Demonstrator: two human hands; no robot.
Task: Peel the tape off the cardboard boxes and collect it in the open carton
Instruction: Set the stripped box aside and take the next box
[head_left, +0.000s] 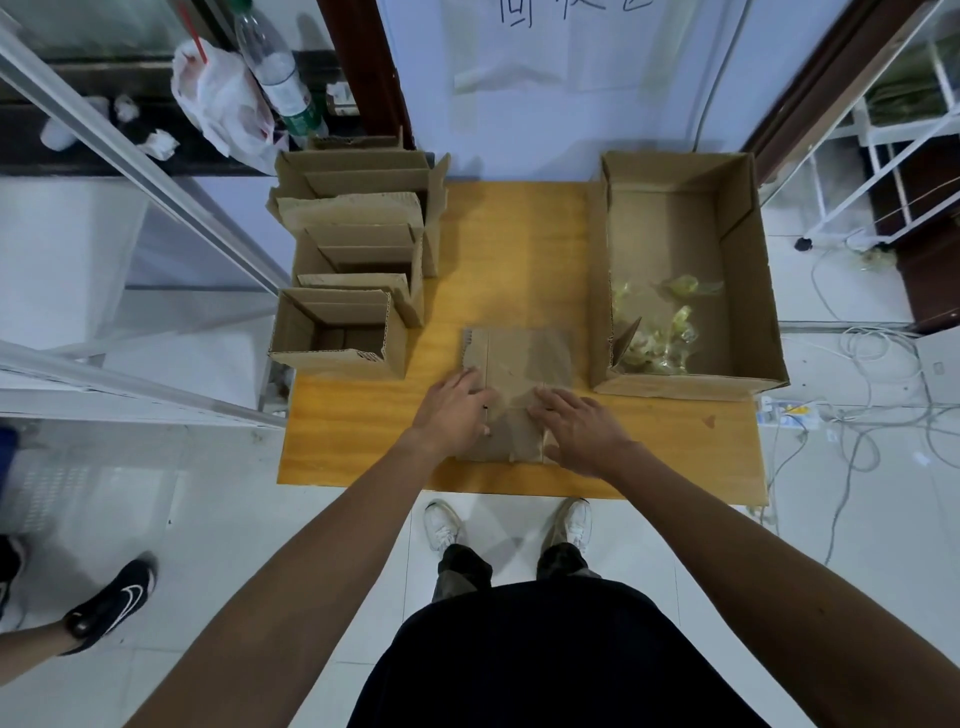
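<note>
A flattened cardboard box (511, 384) lies at frame centre on the desk (363, 431), long axis running toward the top of the frame. Left hand (454, 410) and right hand (584, 431) press flat on it, fingers spread, gripping nothing. Peeled tape (660, 338) sits in the open carton (748, 291) at right.

Wooden table (358, 415) bears flattened box (519, 358), open carton (748, 291), small boxes (337, 332)

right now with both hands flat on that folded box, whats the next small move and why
Probably pick at a tape edge with the right hand while the left hand pins the flattened box. Both hands rest on it with nothing gripped, a glossy tape strip seems to run along its middle, and the open carton with crumpled tape lies just right.
</note>
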